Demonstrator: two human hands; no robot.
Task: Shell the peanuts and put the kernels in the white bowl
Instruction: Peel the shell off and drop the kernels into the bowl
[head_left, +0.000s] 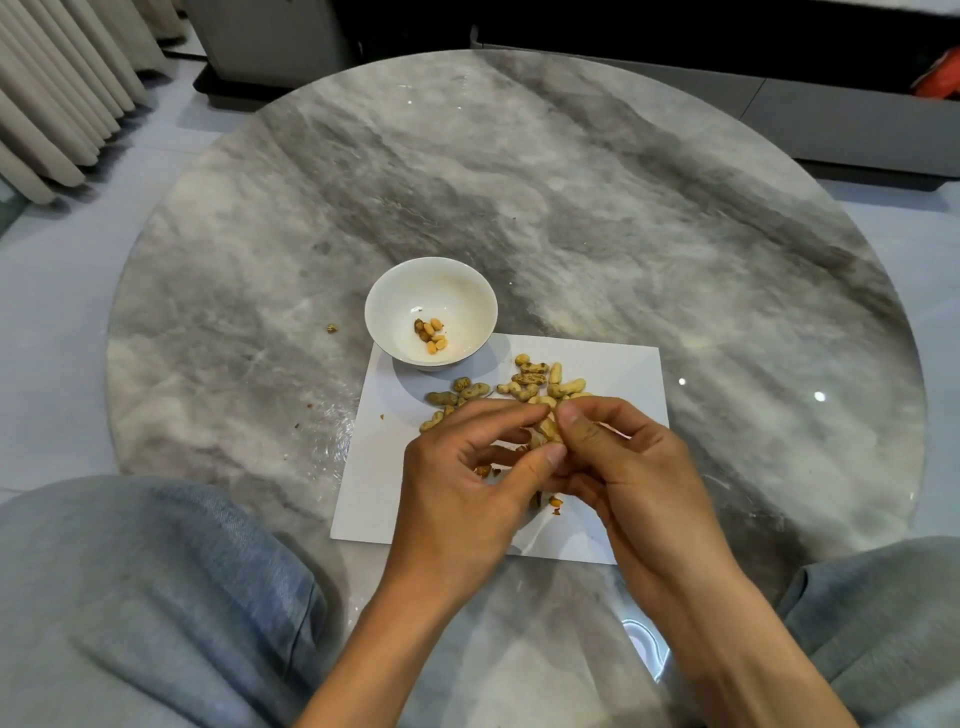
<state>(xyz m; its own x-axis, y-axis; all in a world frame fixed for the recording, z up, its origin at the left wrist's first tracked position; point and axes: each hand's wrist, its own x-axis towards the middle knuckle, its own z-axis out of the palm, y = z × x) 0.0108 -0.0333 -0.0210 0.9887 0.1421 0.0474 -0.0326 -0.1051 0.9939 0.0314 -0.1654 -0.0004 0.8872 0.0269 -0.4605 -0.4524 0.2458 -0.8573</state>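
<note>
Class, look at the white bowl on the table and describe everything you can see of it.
The white bowl is small, round and glossy, seemingly ceramic, with a thin dark line along its rim. It stands upright, its foot on the far left corner of the white paper sheet on the marble-patterned table. At its bottom lie a few peanut kernels, some pale, some darker. Neither hand touches it.

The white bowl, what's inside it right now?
The white bowl holds a small cluster of kernels at its bottom, some pale, a few darker. Nothing covers it; the rest of the inside shows bare.
</note>
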